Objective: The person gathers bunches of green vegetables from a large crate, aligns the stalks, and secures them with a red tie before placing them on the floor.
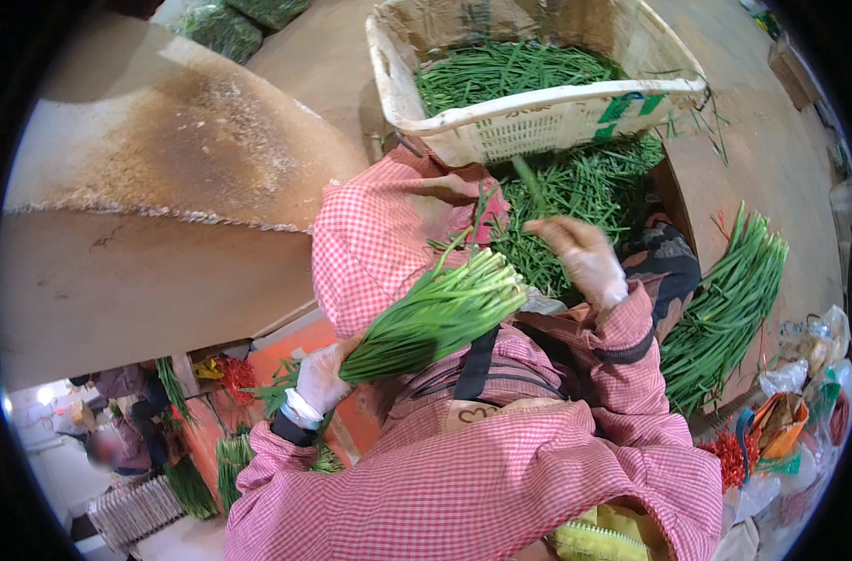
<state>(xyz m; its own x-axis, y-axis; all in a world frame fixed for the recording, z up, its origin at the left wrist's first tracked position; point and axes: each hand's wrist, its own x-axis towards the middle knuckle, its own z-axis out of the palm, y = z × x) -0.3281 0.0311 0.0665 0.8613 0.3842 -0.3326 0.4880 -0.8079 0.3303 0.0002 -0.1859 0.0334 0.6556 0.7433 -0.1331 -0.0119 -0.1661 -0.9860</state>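
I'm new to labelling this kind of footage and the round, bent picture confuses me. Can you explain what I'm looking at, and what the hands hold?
A wide fisheye camera worn on a person's head looks down, so edges bend. The pink checked sleeves are the person's own arms. The left hand, gloved, grips a bundle of green stalks. The right hand, also gloved, is raised over loose stalks with a stalk or two at its fingers. Above stands a white basket of more stalks; a laid-out bunch lies to the right. Another person works at lower left.

Bare brown floor [332, 65] under bright, even light, worn tan board [164, 150] at left
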